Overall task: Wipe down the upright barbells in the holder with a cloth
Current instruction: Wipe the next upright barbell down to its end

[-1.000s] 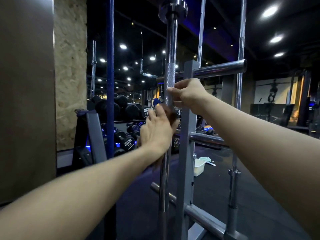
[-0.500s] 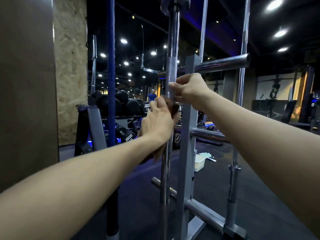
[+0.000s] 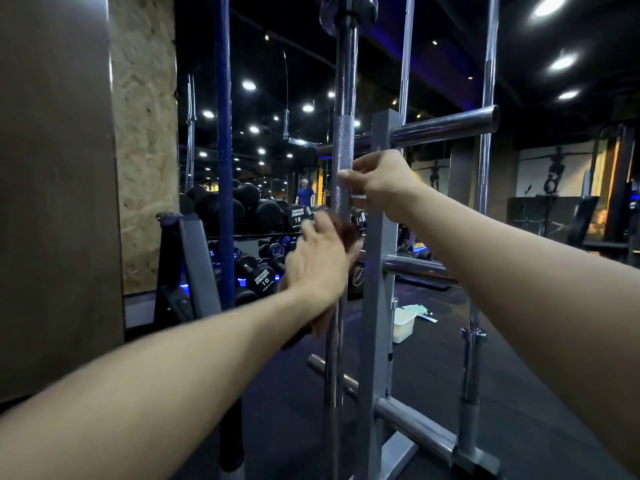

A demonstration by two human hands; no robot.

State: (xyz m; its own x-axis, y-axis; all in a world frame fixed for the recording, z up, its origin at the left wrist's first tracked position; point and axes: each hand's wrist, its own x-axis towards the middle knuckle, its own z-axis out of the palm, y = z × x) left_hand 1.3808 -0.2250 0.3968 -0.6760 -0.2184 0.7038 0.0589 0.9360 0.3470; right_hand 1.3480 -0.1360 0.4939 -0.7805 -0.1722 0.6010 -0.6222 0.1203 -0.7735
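Wiping the middle barbell, one hand steadying and one rubbing.

The right hand pinches the knurled stretch of the upright barbell with clenched fingers, likely to stop it turning or swaying in the grey holder. Just below, the left hand presses a brownish cloth against the same bar, fingers closed over it, so the rubbing has something firm to work against. More bars stand to the right, one well apart. Behind the holder, a small white tub sits on the floor; what it holds I cannot tell.
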